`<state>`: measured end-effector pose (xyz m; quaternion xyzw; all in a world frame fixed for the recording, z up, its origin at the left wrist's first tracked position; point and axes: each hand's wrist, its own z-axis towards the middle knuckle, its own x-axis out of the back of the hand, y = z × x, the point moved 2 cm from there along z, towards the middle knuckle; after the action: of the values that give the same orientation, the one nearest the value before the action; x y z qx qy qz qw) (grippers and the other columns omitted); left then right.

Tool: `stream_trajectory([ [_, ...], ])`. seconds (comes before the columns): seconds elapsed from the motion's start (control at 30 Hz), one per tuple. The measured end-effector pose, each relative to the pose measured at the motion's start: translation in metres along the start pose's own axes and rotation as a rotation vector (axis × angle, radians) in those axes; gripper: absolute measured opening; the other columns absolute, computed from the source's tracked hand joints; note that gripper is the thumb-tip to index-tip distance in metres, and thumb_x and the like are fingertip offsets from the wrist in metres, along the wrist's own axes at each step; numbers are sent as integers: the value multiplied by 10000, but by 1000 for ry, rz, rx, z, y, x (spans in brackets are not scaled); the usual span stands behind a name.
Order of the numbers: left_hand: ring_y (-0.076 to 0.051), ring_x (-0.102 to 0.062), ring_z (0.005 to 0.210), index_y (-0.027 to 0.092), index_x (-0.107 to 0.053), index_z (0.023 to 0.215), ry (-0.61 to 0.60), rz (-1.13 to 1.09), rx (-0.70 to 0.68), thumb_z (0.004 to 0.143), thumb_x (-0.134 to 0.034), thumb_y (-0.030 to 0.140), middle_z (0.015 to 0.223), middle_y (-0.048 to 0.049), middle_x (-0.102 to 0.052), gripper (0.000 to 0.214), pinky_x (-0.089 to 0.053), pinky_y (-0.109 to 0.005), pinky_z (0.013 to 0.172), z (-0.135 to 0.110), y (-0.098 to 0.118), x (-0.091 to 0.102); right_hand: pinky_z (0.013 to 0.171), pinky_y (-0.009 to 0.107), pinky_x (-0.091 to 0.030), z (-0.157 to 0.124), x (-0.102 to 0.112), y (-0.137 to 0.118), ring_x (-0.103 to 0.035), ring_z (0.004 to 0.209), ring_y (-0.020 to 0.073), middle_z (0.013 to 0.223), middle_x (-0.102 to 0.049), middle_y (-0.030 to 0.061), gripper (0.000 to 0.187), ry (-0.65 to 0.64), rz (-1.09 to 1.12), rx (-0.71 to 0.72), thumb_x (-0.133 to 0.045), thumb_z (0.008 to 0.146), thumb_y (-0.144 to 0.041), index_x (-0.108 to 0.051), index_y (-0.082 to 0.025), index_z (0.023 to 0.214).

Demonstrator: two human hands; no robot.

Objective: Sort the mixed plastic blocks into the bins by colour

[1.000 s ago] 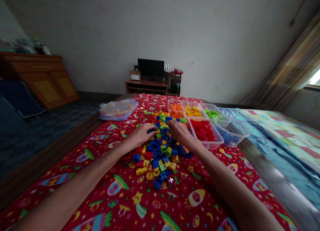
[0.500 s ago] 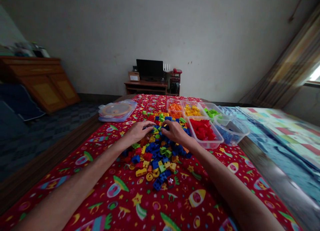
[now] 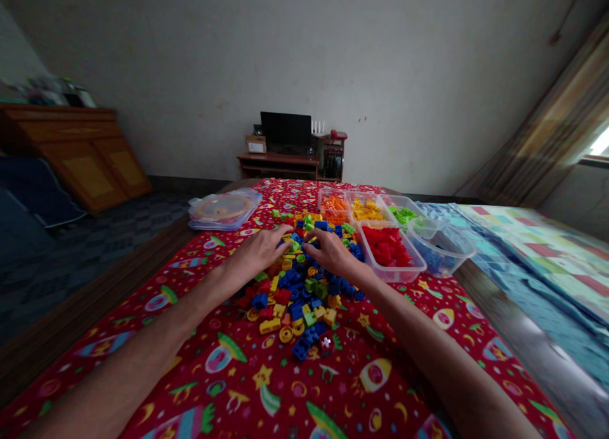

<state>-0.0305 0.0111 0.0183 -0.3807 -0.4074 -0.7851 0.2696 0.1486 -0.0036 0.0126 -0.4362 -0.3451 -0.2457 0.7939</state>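
Observation:
A loose heap of toy building bricks (image 3: 297, 293) in blue, yellow, green, red and orange lies on the red patterned tablecloth (image 3: 304, 401). My left hand (image 3: 264, 248) reaches over the heap's left side, its thumb and fingers apart, with nothing visible between them. Opposite it, my right hand (image 3: 330, 252) is at the heap's right side, thumb and fingers also parted, holding nothing that I can see. Small green and blue bricks lie in the gap between both hands. Bricks under the palms are hidden.
Right of the heap stand clear plastic containers with sorted pieces: red (image 3: 387, 247), orange (image 3: 334, 207), yellow (image 3: 365, 209), green (image 3: 403, 215) and blue (image 3: 436, 258). Stacked clear lids (image 3: 223, 207) lie at the far left. A bed (image 3: 533, 255) adjoins the table's right side.
Both hands stay over the heap; the left thumb and fingers have spread wider, and the right hand has shifted slightly left. A yellow round piece now shows among the middle bricks.

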Motion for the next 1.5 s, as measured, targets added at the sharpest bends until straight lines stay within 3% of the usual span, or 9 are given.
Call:
stream_trajectory([
  [0.13, -243, -652, 876, 211, -669, 1030, -110, 3, -19, 820, -502, 438, 961, -69, -711, 352, -489, -314, 791, 3, -4, 9, 703, 241, -391, -1, 2, -2, -581, 755, 146, 841, -670, 63, 201, -8, -33, -20, -540, 844, -224, -636, -140, 999],
  [0.27, -179, -613, 646, 203, -686, 980, -295, -244, 178, 777, -525, 536, 856, -36, -692, 421, -480, -241, 528, 3, -6, 10, 712, 241, -394, -2, 3, -5, -595, 776, 154, 856, -680, 78, 206, -14, -53, -35, -525, 845, -218, -647, -130, 985],
  [0.47, -70, -415, 385, 180, -651, 972, -330, -621, 429, 748, -613, 556, 568, 19, -558, 440, -264, -149, 325, -7, 1, 9, 672, 237, -387, -2, 3, -8, -590, 736, 154, 813, -673, 65, 203, -9, -28, -50, -524, 823, -217, -665, -139, 946],
  [0.63, -133, -608, 622, 158, -662, 846, -239, -852, 468, 726, -698, 456, 708, -22, -645, 324, -499, -200, 529, -8, 15, -7, 623, 234, -380, -1, -2, -12, -568, 661, 143, 720, -636, 26, 226, 18, 26, -34, -503, 848, -233, -640, -149, 1007],
  [0.77, -153, -619, 816, 157, -676, 820, -79, -1068, 545, 759, -695, 331, 889, -43, -677, 185, -517, -202, 641, -10, 27, -22, 700, 261, -417, -7, -12, -15, -603, 776, 168, 827, -652, 58, 210, 16, 50, 77, -490, 893, -248, -583, -151, 1053],
  [0.87, -128, -614, 776, 176, -672, 930, 40, -1207, 613, 811, -640, 280, 941, -33, -666, 161, -488, -167, 570, -11, 35, -24, 782, 296, -428, -13, -18, -20, -590, 919, 198, 970, -635, 108, 261, 25, 10, 217, -527, 892, -259, -512, -140, 1124],
  [1.07, -85, -553, 557, 158, -607, 985, 33, -1422, 633, 894, -517, 283, 753, 2, -598, 179, -473, -171, 503, -9, 46, -18, 715, 281, -421, -17, -16, -27, -570, 820, 183, 880, -614, 98, 230, -3, -69, 248, -525, 897, -253, -521, -109, 1076],
  [1.27, -143, -613, 972, 255, -378, 1299, 126, -1034, 424, 934, -393, 421, 1128, -72, -589, 401, -524, -275, 833, -7, 33, -17, 714, 256, -405, -6, 35, -7, -581, 785, 155, 875, -659, 89, 220, 49, -197, 152, -523, 891, -250, -597, -129, 1059],
  [1.5, -211, -606, 1058, 161, -590, 1033, -20, -820, 278, 804, -542, 359, 1139, -92, -627, 306, -510, -354, 906, -4, 28, 0, 690, 293, -424, -26, 157, 95, -622, 799, 203, 897, -695, 142, 248, 307, -583, -304, -561, 827, -241, -688, -107, 993],
])
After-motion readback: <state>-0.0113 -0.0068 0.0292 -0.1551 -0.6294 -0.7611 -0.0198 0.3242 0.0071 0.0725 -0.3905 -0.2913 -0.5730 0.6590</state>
